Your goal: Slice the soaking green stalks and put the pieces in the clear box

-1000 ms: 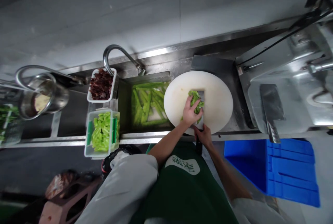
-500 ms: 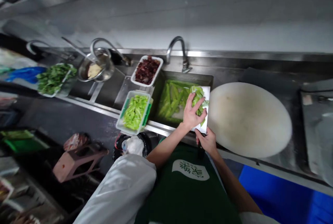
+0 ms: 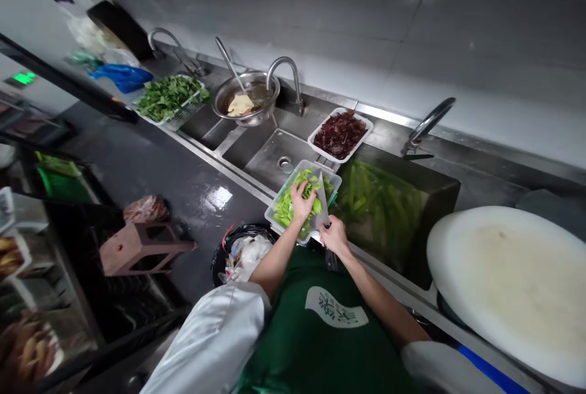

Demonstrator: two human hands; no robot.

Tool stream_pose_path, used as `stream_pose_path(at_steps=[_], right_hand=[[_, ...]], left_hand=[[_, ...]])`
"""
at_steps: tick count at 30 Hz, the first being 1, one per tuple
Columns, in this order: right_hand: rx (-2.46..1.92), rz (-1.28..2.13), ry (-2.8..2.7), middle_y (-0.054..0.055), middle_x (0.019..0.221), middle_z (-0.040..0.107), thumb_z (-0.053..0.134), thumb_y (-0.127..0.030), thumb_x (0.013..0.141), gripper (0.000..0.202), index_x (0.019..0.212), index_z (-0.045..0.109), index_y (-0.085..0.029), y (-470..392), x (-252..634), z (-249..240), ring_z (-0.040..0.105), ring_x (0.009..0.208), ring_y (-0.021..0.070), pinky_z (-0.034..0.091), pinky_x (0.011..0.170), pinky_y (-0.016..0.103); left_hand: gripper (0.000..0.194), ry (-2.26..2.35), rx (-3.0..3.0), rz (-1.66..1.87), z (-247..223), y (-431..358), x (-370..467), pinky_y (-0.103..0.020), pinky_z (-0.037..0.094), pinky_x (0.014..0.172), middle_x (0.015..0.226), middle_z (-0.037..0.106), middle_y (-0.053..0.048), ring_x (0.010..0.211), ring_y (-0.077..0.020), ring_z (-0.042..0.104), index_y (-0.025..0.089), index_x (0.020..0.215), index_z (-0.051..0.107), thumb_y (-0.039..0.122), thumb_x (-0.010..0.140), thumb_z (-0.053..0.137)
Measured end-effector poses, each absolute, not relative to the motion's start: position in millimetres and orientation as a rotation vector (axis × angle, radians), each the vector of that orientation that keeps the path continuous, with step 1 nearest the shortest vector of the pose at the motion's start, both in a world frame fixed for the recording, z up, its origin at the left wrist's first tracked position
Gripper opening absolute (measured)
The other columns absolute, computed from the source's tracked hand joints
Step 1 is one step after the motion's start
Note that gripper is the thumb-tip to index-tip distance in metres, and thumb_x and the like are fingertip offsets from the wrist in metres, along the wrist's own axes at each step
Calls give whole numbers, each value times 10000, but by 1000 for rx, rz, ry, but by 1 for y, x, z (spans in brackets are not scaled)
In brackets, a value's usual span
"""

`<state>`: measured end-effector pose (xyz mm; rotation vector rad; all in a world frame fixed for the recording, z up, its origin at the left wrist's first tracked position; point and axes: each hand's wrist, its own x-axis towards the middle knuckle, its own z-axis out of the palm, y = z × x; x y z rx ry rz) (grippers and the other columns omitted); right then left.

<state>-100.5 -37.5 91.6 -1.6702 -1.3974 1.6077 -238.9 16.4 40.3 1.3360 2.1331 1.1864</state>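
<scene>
Sink (image 3: 268, 156); L fingers (image 3: 299, 189) part-spread on cut veg (image 3: 313, 184)

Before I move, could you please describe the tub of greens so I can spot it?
Along the wall runs a steel counter with a basin of stalks. Just left of that basin, under the left hand and knife, sits the tub. Unlike the white tray of dark red pieces behind, it is clear, holding greens.

A metal bowl (image 3: 263, 115) is sitting near a curved tap (image 3: 297, 80), a pale lump (image 3: 240, 105) lying inside. A basket (image 3: 187, 117) is holding leafy greens (image 3: 167, 98); a blue bag (image 3: 122, 77) is lying behind. A white tray (image 3: 323, 153) is carrying dark red food (image 3: 341, 132). A pink stool (image 3: 132, 252) is resting on the floor (image 3: 187, 189); a black-lined bin (image 3: 218, 264) is holding rubbish (image 3: 249, 253).
</scene>
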Motion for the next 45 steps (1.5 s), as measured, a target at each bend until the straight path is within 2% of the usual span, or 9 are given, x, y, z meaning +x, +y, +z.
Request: stream_pose_path(at_steps=[4,10,16,26,32,36,39,42,45], right_hand=[[-1793,1372,-1502,-80,456,503,521,-287,734,99,714,433,-245,-32,-108,96,524,370,108,390,391,192],[-1699,1562,-1458,-92,435,501,527,-267,689,120,704,410,-247,-30,-123,114,496,329,103,380,344,191],[-1710,1759,-1317,-112,415,487,548,-300,647,175,706,393,-246,-47,-108,131,469,311,87,352,297,169],[-1821,1475,-1035,-90,449,526,654,-406,646,303,694,402,-245,-68,-42,162,483,332,97,386,305,200],[-1841,1238,-762,-82,456,551,769,-455,573,439,698,407,-240,-81,11,173,483,331,98,407,312,209],[-1905,1047,-593,-82,449,555,800,-456,526,483,700,404,-241,-95,52,179,483,328,99,407,322,205],[-2003,893,-509,-77,446,551,784,-448,510,454,710,435,-238,-109,91,178,497,339,113,406,337,212],[-2148,723,-479,-56,440,546,715,-442,555,375,720,445,-243,-129,139,172,508,353,140,418,364,243],[-2466,487,-719,16,483,593,582,-421,683,226,752,520,-215,-152,196,166,563,426,179,449,449,276]], left_hand=[[424,2064,1446,1054,47,13,-247,-497,162,1210,1480,411,-119,1464,-289,207,169,1281,592,397,969,419],[601,1449,1991,734,75,10,-244,-527,42,1210,1621,73,-57,1504,-253,44,272,1543,141,515,1001,235],[631,1530,1991,585,48,12,-271,-524,0,1212,1618,57,-77,1505,-224,22,227,1550,-11,503,1008,159],[701,1811,2086,352,2,59,-291,-534,134,1202,1595,154,-166,1488,-333,95,58,1520,201,499,982,292],[604,1393,2426,189,6,32,-293,-519,104,1208,1588,229,-87,1491,-277,130,164,1523,245,462,998,268],[603,1448,2433,178,7,5,-298,-575,68,1193,1584,242,-89,1486,-278,154,219,1526,234,488,991,305],[515,1596,2301,380,9,7,-300,-541,203,1176,1505,399,-118,1435,-270,300,194,1456,387,424,1007,281],[472,1794,2049,833,15,18,-304,-423,431,1037,1189,643,-140,1163,-230,577,140,1221,601,370,1018,243],[413,1916,1852,1217,28,30,-291,-369,508,885,952,674,-110,915,-207,635,133,1069,655,389,1002,339]])
